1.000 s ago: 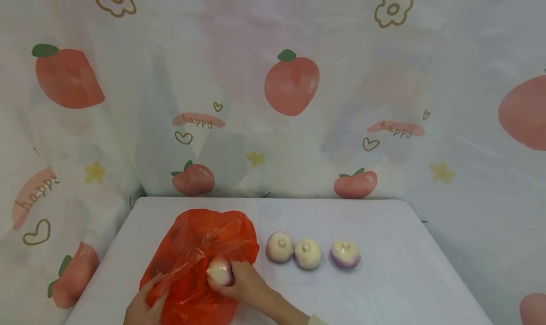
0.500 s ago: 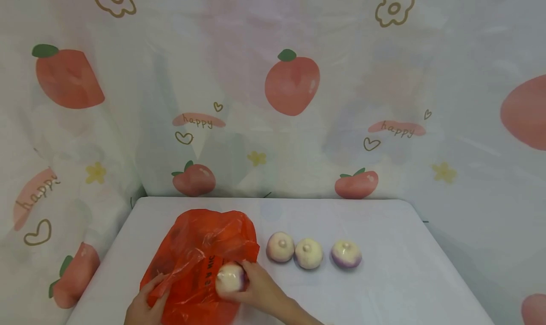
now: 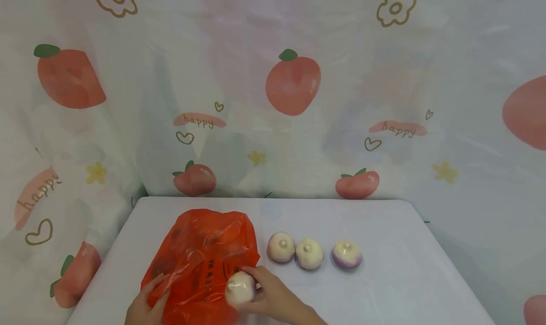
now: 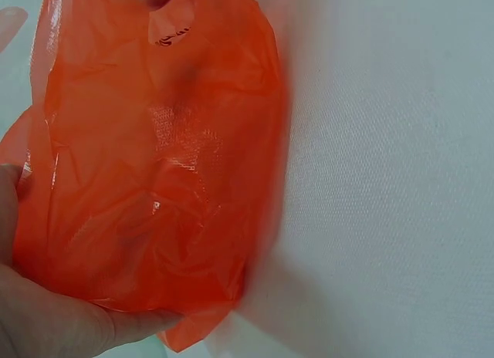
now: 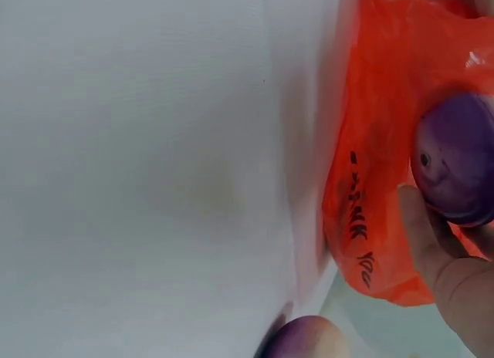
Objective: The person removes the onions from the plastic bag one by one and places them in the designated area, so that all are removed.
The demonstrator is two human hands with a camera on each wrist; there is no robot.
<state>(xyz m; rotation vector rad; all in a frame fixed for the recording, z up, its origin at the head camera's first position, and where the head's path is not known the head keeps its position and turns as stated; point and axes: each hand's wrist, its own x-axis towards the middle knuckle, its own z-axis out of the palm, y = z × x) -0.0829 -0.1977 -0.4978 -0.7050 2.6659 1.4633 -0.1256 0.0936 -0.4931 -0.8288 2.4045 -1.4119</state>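
A white-and-purple turnip is gripped by my right hand over the right front part of a crinkled red plastic bag. In the right wrist view, the held turnip turns its purple side with a small dark spot to the camera. On the bag's left front edge, my left hand pinches the film; the left wrist view has its thumb along the bag's edge. To the right of the bag lie three similar turnips: one on the left, a middle turnip and a right-hand turnip.
The white table carries the bag and turnips. Behind it and along its sides hangs a pale curtain printed with fruit. Dark shapes show faintly through the bag, too dim to identify. Black lettering is printed on the bag.
My right hand has drawn the turnip to the right and toward the front, uncovering more of the bag's printing. The left hand has stayed on the bag's edge.
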